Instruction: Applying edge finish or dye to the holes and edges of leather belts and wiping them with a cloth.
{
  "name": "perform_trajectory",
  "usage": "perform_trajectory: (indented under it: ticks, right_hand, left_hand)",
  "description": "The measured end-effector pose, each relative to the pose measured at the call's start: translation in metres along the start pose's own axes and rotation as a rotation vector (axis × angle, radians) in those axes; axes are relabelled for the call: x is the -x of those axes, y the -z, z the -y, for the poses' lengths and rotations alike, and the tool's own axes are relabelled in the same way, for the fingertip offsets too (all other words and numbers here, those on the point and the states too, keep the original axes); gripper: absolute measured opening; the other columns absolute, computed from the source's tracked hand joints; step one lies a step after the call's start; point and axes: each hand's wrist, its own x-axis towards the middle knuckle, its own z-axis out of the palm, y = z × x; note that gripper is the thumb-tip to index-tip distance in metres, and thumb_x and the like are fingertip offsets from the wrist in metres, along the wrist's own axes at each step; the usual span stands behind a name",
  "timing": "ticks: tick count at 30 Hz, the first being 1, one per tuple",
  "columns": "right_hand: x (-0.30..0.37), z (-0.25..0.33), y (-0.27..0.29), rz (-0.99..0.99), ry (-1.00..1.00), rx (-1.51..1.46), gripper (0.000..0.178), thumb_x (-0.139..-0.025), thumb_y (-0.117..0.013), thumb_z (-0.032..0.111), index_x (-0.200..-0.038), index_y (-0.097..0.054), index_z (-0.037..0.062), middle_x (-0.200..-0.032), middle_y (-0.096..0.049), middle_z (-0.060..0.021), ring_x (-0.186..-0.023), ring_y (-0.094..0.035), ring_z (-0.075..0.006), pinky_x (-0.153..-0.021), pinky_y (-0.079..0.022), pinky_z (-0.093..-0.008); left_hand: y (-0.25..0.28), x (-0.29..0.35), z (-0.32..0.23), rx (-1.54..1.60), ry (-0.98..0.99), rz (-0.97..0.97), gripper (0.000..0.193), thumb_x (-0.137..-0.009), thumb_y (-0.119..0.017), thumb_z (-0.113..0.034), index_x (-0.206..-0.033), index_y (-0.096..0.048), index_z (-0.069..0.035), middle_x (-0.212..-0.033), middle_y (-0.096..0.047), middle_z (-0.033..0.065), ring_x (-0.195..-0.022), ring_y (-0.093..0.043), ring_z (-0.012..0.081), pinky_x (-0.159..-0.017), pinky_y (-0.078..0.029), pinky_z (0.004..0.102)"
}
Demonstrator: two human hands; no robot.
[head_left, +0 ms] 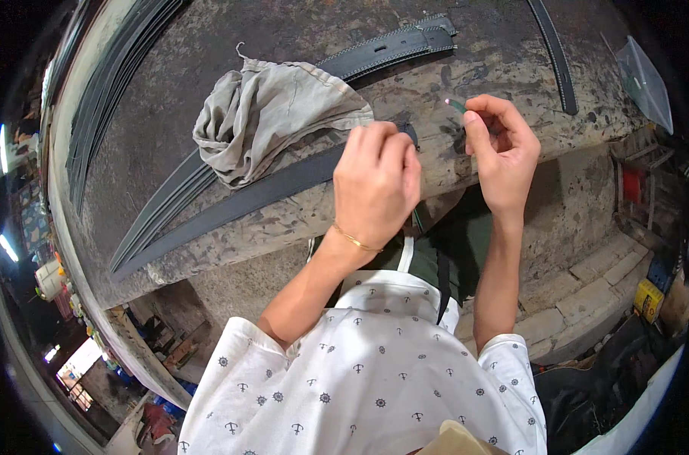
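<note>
Left hand (376, 182) is pressed down on the long dark leather strap (261, 193) on the stained concrete counter (208, 53), right hand (502, 148) pinching a small green stick (456, 105).

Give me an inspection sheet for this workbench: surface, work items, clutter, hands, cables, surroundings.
Surface: worn, stained bench.
Job's things: dark belt strap lies across the bench; small green-tipped tool.
Clutter: crumpled grey cloth on the straps; second stitched belt; another strap; clear plastic bag.
Grippers: left hand presses on the strap's end; right hand pinches the tool.
Cables: nothing seen.
Surroundings: stone floor blocks, a yellow box.
</note>
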Motion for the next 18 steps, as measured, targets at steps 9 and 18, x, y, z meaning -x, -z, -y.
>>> perform_trajectory:
  ticks: [9,18]
  right_hand:
    - [0.002,0.001,-0.006,-0.031,-0.009,0.111,0.01,-0.094,-0.067,0.001,-0.103,-0.07,-0.002,-0.087,-0.065,0.0025,-0.076,-0.055,-0.0022,-0.066,-0.046,-0.0188]
    - [0.001,0.005,-0.017,-0.048,0.065,0.199,0.011,-0.092,-0.066,-0.004,-0.102,-0.069,-0.0039,-0.09,-0.067,-0.002,-0.078,-0.058,-0.0057,-0.067,-0.048,-0.0211]
  left_hand:
    - [0.0,-0.01,0.004,0.025,0.071,-0.022,0.019,-0.076,-0.08,-0.005,-0.09,-0.069,0.0,-0.094,-0.064,0.0126,-0.083,-0.065,0.0314,-0.073,-0.053,0.0397]
    - [-0.012,-0.01,0.007,0.019,0.094,-0.08,0.017,-0.073,-0.077,0.0,-0.087,-0.068,-0.003,-0.091,-0.062,0.0106,-0.081,-0.063,0.0304,-0.07,-0.051,0.0401]
